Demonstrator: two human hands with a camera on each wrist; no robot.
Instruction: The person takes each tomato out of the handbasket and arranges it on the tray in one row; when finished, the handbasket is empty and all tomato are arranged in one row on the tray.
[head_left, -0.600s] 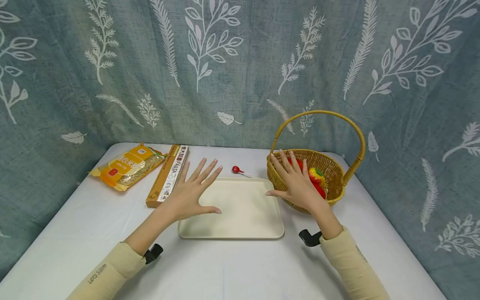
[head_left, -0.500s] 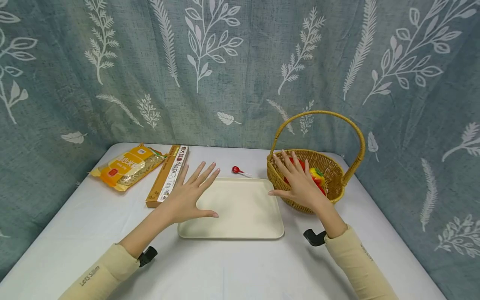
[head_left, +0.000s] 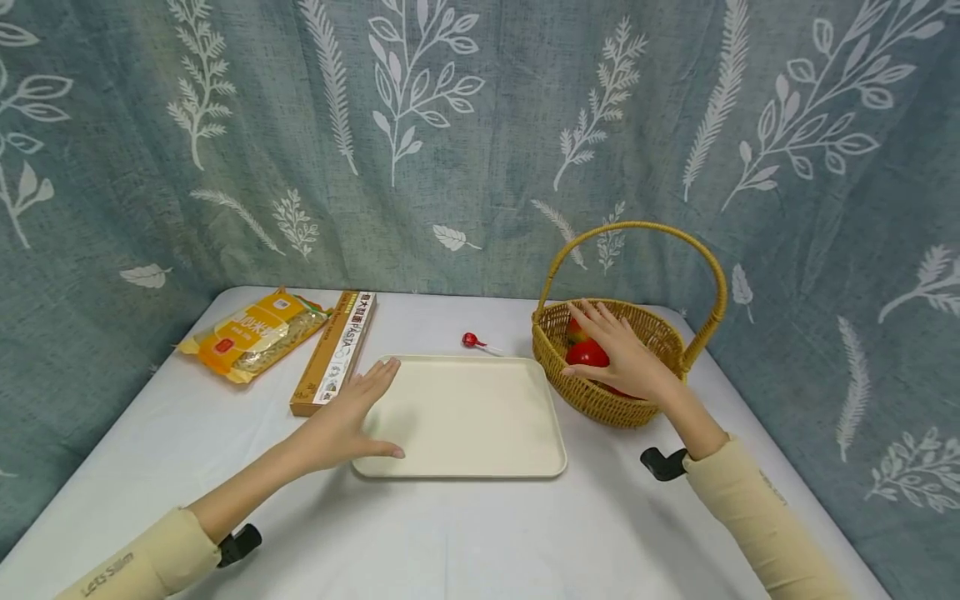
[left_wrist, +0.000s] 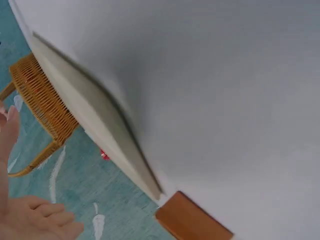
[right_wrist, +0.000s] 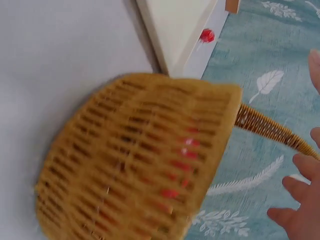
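Note:
My left hand (head_left: 339, 427) hovers by the left side of a cream tray (head_left: 472, 417), thumb apart from the other fingers and nothing held. Over the front of a wicker basket (head_left: 600, 408) hangs my right hand (head_left: 622, 354), its fingers spread and relaxed, holding nothing. Inside the basket a shiny red round fruit or vegetable (head_left: 587, 353) shows beside the thumb, with a red and yellow one (head_left: 576, 331) behind it. The hand hides part of the basket's contents. In the right wrist view, red shows through the basket's woven wall (right_wrist: 125, 160).
A red lollipop (head_left: 471, 340) lies behind the tray. At the back left are a long pasta box (head_left: 337, 354) and a yellow bag of grain (head_left: 258, 333). The basket's tall handle (head_left: 637, 223) arches above it. A patterned curtain (head_left: 480, 150) closes off the table's far side.
My left hand has moved left and toward me, its fingers drawing together. My right hand has shifted right over the basket, uncovering a red piece in it.

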